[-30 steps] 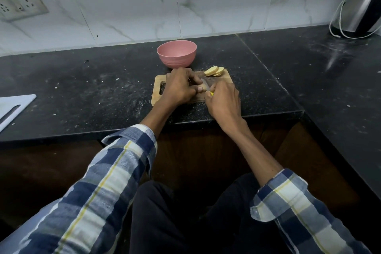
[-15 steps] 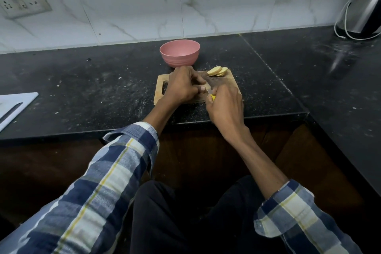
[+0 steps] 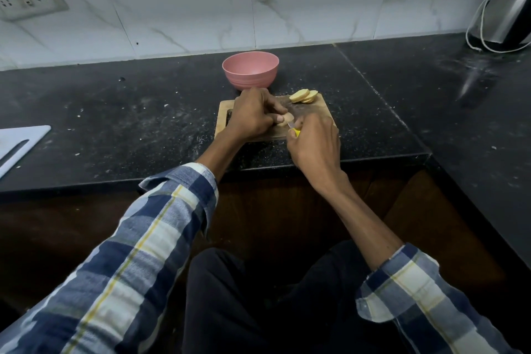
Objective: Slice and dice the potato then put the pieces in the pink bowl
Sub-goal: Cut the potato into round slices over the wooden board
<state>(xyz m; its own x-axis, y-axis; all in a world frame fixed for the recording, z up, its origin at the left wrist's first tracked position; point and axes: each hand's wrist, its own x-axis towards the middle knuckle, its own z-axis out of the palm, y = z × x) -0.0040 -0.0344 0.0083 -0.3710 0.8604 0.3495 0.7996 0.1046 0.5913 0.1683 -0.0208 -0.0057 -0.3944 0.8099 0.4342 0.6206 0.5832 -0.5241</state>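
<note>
From the head view we see our left hand [image 3: 253, 116] curled over the potato [image 3: 284, 119] on the wooden cutting board [image 3: 321, 112], our grip grasping it so that only its pale cut end shows past the fingertips. Our right hand [image 3: 314, 142] sits just beside it, its grip clenched round a knife with a yellow handle [image 3: 296, 132]; the short blade meets the potato's exposed end. Two cut slices [image 3: 303, 95] lie overlapping at the board's far right corner, apart from both hands. The pink bowl [image 3: 250, 69] stands on the black bench [image 3: 129, 123] just behind the board, near our left hand. A steel kettle [image 3: 508, 8] stands at the far right, and a white cutting board [image 3: 17, 144] lies at the left edge.
</note>
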